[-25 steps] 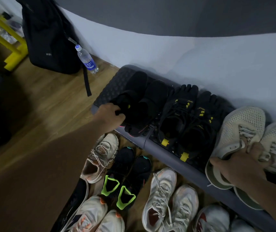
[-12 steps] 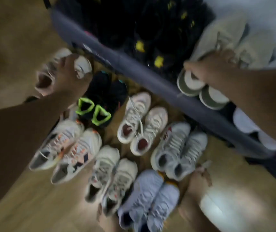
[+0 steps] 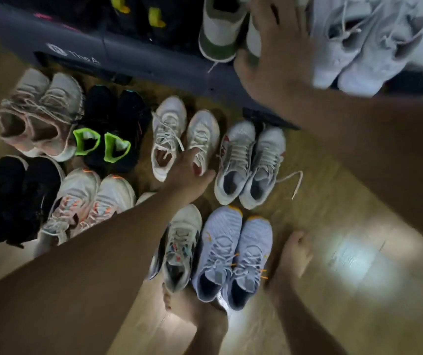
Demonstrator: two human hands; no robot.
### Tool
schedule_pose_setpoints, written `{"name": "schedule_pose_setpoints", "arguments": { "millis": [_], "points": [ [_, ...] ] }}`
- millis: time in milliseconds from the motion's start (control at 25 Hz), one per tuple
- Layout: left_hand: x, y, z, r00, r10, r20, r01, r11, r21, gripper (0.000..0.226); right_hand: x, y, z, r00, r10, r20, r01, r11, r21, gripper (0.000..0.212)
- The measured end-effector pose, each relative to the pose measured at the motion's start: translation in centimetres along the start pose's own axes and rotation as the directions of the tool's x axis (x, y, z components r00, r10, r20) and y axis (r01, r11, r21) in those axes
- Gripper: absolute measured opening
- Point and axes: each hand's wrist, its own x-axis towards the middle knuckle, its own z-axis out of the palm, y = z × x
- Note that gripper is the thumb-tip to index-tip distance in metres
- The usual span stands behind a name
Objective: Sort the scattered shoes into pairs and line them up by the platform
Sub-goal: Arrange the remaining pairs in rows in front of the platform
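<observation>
Wooden floor [image 3: 346,196] runs below a dark grey platform [image 3: 154,55] that crosses the top of the view. At far left a black knit pair [image 3: 18,198] lies on the boards, with beige knit sneakers [image 3: 43,111] above it, toes toward the platform. Next come white trainers with orange trim [image 3: 95,198], partly hidden by the left forearm, and black trainers with neon-green heel collars [image 3: 118,116]. Up on the platform sit black shoes with yellow tabs [image 3: 156,20]. Below them on the floor are white laced sneakers [image 3: 169,129]. The left hand [image 3: 188,172] lies over the heel of the right shoe of this pair, index finger reaching forward and thumb out to the side. Whether it pinches the shoe cannot be told. A white shoe with coloured accents [image 3: 183,242] lies just beneath the wrist. Cream shoes with olive soles [image 3: 220,26] stand on the platform. Pale blue trainers [image 3: 233,247] and grey-white sneakers [image 3: 251,160] lie paired on the floor. The right hand [image 3: 274,52], blurred, has straight, lightly spread fingers laid over the right cream shoe's heel. A bare foot [image 3: 295,254] stands just beside the blue pair. Pale lilac-white sneakers [image 3: 364,39] sit at the platform's right end.
</observation>
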Motion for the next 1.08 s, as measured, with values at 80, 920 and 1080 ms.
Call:
{"name": "schedule_pose_setpoints", "arguments": {
  "millis": [80,920,1080],
  "points": [
    [0.5,0.6,1.5,0.998,0.053,0.044,-0.054,0.998,0.023,0.07,-5.0,1.2,1.5,0.991,0.133,0.026,-0.133,0.991,0.009,0.049],
    [-0.4,1.9,17.8,0.941,0.139,0.309,-0.25,0.9,0.357,0.022,-29.9,15.3,13.2,0.717,0.312,0.623,-0.363,0.931,-0.048,0.026],
    [-0.2,3.1,22.4,0.933,0.188,0.306,-0.281,0.914,0.293,0.021,-31.3,18.9,13.5,0.698,0.357,0.621,-0.446,0.895,-0.013,0.022]
  ]
}}
